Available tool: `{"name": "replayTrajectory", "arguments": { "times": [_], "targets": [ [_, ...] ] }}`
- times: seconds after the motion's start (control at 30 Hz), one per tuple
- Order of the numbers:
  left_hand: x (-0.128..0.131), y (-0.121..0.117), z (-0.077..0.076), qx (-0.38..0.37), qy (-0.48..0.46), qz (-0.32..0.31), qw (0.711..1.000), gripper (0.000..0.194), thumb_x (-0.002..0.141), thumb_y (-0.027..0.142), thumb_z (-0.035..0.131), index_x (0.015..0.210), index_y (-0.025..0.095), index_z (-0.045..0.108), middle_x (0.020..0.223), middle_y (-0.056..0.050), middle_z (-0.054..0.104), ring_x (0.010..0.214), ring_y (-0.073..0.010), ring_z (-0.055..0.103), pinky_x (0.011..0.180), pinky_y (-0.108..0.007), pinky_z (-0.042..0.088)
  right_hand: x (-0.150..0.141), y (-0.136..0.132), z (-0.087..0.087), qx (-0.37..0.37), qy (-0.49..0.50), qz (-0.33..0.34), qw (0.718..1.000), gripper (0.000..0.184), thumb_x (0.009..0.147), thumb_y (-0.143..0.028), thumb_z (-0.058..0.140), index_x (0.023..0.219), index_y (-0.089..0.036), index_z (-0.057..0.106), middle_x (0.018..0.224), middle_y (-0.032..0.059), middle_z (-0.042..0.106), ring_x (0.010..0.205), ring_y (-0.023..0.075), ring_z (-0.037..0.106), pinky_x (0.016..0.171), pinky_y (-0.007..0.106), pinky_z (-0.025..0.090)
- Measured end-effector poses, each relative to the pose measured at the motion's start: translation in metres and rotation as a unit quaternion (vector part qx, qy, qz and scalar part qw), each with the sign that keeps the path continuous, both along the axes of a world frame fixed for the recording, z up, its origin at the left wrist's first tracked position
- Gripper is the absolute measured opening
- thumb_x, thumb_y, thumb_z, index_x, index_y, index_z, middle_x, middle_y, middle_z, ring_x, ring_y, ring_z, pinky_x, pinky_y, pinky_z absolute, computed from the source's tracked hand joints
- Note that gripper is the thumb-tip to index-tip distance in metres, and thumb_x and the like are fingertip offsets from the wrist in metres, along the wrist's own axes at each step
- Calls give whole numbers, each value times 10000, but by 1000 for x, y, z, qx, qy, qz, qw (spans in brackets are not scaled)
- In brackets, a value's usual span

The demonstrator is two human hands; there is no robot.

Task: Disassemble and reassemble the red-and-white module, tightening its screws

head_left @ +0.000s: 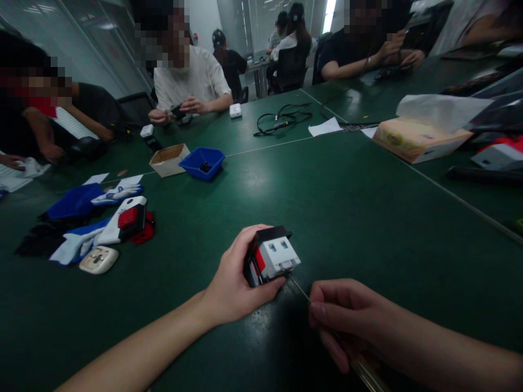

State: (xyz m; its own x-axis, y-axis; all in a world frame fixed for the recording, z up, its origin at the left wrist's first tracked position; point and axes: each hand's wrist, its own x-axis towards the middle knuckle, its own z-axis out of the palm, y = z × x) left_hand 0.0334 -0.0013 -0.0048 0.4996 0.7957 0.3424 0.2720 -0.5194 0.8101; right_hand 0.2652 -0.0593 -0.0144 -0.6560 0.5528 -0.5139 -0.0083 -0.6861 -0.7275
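My left hand [235, 277] is wrapped round a small boxy device [280, 255] with a white face, a red side and black edges. Two square openings show on its white face. In my right hand [347, 313] is a screwdriver [299, 287], its thin metal shaft pinched between thumb and fingers. Its tip meets the lower edge of the device, though the exact contact spot is too small to make out. The yellowish handle extends below the hand towards the bottom of the view.
To the left lie gloves [84, 239], a white-red-black device [133, 218] and a rounded white object [99, 259]. Farther back stand a blue bin [206, 170] and a cardboard box [168, 160]. Cables [281, 121] and a tissue pack [420, 139] lie beyond. Several people sit around the green table [347, 218].
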Motion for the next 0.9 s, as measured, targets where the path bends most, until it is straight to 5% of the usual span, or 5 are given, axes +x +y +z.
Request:
{"name": "replayTrajectory", "arguments": {
  "times": [0.9],
  "targets": [
    [0,0,1,20,3,-16,1000,679,800,219,798,1390,245,464,1328,-111,594,1150,-269,639,1017,-412,518,1,-2,2,-28,34,-6,999,508,857,-659,708,891,-158,629,594,-61,519,468,33,419,444,122,326]
  ]
}}
